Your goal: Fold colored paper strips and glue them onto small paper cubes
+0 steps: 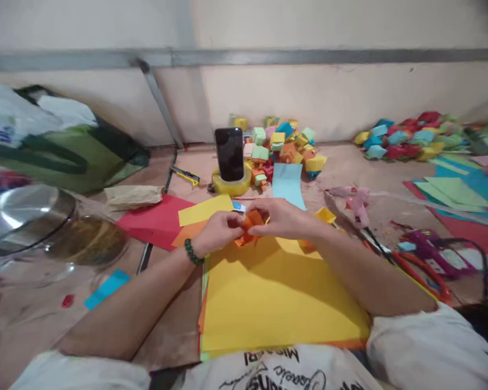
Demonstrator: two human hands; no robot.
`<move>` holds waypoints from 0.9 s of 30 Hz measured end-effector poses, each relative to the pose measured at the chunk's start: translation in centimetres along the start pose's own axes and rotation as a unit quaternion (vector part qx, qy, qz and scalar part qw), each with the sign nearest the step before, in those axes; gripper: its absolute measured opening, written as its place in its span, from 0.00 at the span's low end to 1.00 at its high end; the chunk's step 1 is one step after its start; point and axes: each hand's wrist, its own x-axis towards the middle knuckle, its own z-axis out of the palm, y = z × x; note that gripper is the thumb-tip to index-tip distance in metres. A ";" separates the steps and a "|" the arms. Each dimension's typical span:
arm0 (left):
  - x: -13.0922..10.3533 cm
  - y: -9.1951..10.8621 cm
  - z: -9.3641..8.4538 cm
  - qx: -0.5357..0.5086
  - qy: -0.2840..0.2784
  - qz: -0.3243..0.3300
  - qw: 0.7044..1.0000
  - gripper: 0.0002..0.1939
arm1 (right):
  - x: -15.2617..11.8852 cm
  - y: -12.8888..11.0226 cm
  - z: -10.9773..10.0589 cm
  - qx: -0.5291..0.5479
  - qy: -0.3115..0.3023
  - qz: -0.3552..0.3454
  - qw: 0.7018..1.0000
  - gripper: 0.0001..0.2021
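Between my two hands is a small folded piece of orange paper [252, 223], held a little above a stack of yellow paper sheets [284, 292]. My left hand [219, 234], with a green bead bracelet at the wrist, pinches its left side. The fingers of my right hand [278, 218] close on its right side and partly cover it. Beyond my hands stands a pale blue paper strip [288, 184]. Yellow [205, 210] and orange strips lie beside my left hand on a red sheet [152, 222].
A phone [230, 154] stands in a yellow tape roll [230, 185], before a heap of folded paper cubes [284, 142]. A pink glue gun [357, 205] and orange-handled scissors [423, 273] lie right. A glass jar [89, 238] and green bag [61, 157] stand left.
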 end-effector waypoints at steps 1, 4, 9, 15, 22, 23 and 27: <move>0.0 0.0 0.0 -0.001 -0.013 0.002 1.000 0.03 | 0.2 0.1 0.5 -0.005 0.004 0.001 1.000 0.07; -0.1 0.1 0.0 0.007 -0.049 0.014 0.999 0.06 | 0.6 0.3 1.6 -0.018 0.017 -0.001 1.000 0.08; 0.1 0.0 -0.6 0.047 -0.064 0.053 0.995 0.09 | 0.6 0.8 2.0 -0.021 0.047 -0.013 0.999 0.12; 0.3 -0.6 -0.6 0.080 0.020 0.133 0.988 0.09 | 0.7 1.2 1.5 0.059 0.066 0.005 0.996 0.12; 0.2 -1.3 0.2 0.170 0.136 0.200 0.955 0.08 | 0.4 1.1 1.7 -0.021 0.135 0.010 0.991 0.07; 0.2 -1.4 0.2 0.184 0.156 0.209 0.948 0.09 | 0.0 0.8 1.6 -0.036 0.176 0.001 0.984 0.07; 0.3 -1.4 0.1 0.208 0.199 0.228 0.930 0.07 | -1.7 -1.2 1.9 -0.083 0.199 -0.070 0.974 0.05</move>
